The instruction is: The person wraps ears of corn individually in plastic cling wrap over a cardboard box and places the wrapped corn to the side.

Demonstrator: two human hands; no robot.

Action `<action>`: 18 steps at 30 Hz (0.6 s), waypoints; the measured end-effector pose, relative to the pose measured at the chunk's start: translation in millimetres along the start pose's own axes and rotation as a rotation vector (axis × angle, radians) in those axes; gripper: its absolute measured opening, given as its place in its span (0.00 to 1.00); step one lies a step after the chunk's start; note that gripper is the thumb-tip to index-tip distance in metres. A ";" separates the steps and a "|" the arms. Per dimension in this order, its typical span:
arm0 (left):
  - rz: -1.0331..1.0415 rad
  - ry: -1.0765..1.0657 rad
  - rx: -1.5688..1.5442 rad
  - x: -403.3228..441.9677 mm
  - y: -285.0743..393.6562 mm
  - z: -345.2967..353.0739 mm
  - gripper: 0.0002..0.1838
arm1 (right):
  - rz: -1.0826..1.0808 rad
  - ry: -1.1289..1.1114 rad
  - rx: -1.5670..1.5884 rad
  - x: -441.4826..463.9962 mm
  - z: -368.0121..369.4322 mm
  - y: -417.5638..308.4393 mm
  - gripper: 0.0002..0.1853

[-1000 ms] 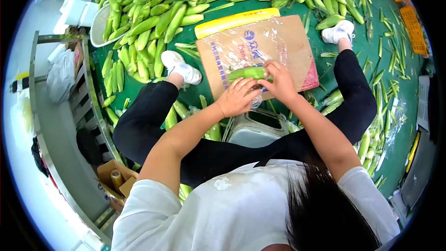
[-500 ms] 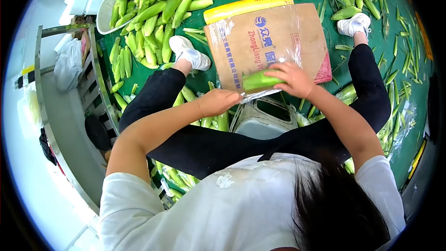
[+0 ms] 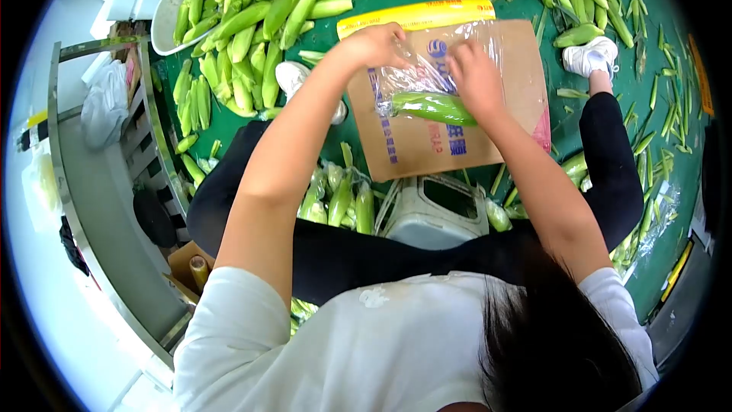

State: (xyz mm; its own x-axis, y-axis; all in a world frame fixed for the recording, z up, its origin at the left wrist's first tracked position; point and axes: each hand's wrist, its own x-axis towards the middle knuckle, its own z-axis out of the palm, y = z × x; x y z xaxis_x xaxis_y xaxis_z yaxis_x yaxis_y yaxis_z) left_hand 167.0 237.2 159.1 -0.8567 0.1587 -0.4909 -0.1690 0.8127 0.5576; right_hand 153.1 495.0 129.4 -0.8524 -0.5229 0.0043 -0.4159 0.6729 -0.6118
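Observation:
An ear of corn (image 3: 436,108) in green husk lies crosswise on a sheet of clear plastic film (image 3: 427,76). Beneath both is a flat cardboard piece (image 3: 385,145) with blue and red print. My left hand (image 3: 379,46) is at the film's far left part, its fingers closed on the film. Just beyond the corn, my right hand (image 3: 474,76) has its fingers bent down and closed on the film, with its wrist side near the corn's right end. Along the cardboard's far edge lies a long yellow film box (image 3: 419,17).
Heaps of corn (image 3: 252,23) cover the green floor (image 3: 568,118) at the far side, some in a white basin (image 3: 164,23). Film-wrapped corn (image 3: 339,198) lies near my legs beside a plastic stool (image 3: 427,214). A metal-framed rack (image 3: 99,244) stands at left.
My left hand has moved away from me, from the cardboard's near edge to its far left part. The corn now lies on the film; my right hand has let go of it and moved farther away.

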 end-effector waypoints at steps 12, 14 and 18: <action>0.622 0.304 0.384 34.7 54.8 136.9 0.27 | -0.023 -1.058 -0.203 -46.9 -23.2 -67.2 0.30; 0.624 0.265 0.429 31.4 58.7 131.6 0.28 | -0.015 -1.741 0.311 -67.5 0.5 -40.5 0.35; 0.593 0.284 0.483 28.8 61.8 132.6 0.29 | 0.066 -1.777 0.682 -144.1 -61.4 -82.9 0.38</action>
State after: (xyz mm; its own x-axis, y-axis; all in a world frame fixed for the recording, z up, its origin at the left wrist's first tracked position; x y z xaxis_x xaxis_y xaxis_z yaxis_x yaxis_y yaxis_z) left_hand 196.6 366.3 90.6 -0.8397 0.5427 0.0195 0.5243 0.8007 0.2899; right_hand 291.0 546.7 228.0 0.5895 -0.6642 -0.4598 0.1549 0.6515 -0.7426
